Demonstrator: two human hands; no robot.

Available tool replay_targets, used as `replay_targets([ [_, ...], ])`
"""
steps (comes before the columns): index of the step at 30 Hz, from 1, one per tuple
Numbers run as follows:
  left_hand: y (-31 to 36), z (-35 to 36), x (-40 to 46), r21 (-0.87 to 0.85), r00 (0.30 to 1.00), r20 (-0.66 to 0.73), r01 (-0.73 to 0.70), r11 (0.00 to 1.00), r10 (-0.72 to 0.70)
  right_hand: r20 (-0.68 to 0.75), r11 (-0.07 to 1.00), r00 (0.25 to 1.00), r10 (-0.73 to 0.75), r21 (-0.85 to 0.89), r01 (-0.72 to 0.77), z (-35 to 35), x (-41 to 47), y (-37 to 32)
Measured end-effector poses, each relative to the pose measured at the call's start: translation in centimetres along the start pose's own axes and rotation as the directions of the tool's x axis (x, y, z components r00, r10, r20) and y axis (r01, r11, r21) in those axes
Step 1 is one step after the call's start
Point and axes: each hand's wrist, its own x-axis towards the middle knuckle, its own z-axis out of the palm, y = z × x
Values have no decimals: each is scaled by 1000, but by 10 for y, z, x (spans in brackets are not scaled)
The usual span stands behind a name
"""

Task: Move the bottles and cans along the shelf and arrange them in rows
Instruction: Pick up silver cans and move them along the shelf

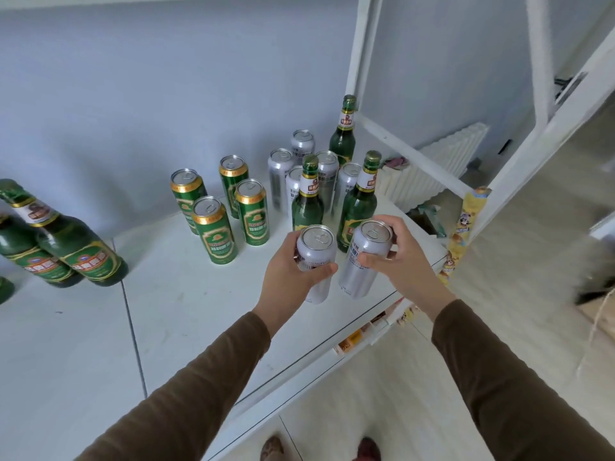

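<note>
- Two silver cans in hand, one per hand, near the front edge of the white shelf (186, 304), toward its right end.
- Left hand (293, 271): fingers and thumb curled round the left silver can (316, 257), thumb across its front; whether its base touches the shelf cannot be told.
- Right hand (399, 257): fingers wrapped over the upper wall of the right silver can (364, 261), thumb pressed on the near side; the can leans slightly to the right.
- Five silver cans (327, 176) in a loose cluster toward the back right corner, close together.
- Three green glass bottles on the right: a back bottle (342, 138) beside the shelf's upright, a middle bottle (307, 197) and a right bottle (359, 207) just behind the held cans.
- Four green cans (216, 231) standing as a two-by-two block at mid-shelf, apart from the silver group.
- Two further green bottles (66, 251) at the left edge, touching each other.
- Below the front edge: packaged goods (352, 339) on a lower level, only partly visible.
- Handling note (judgement): the step appears to be carrying this pair to a place in a silver row. Keep both cans upright, lift clear of the bottles behind, and set them down together, sides touching, square to the front edge.
- Risk (judgement): the bottles stand close behind; a backward nudge could topple one.
</note>
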Motion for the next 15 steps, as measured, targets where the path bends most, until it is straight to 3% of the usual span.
replay_targets([
  [15, 24, 155, 39, 92, 960, -278, 52, 994, -25, 248, 992, 963, -104, -38, 117, -114, 115, 87],
])
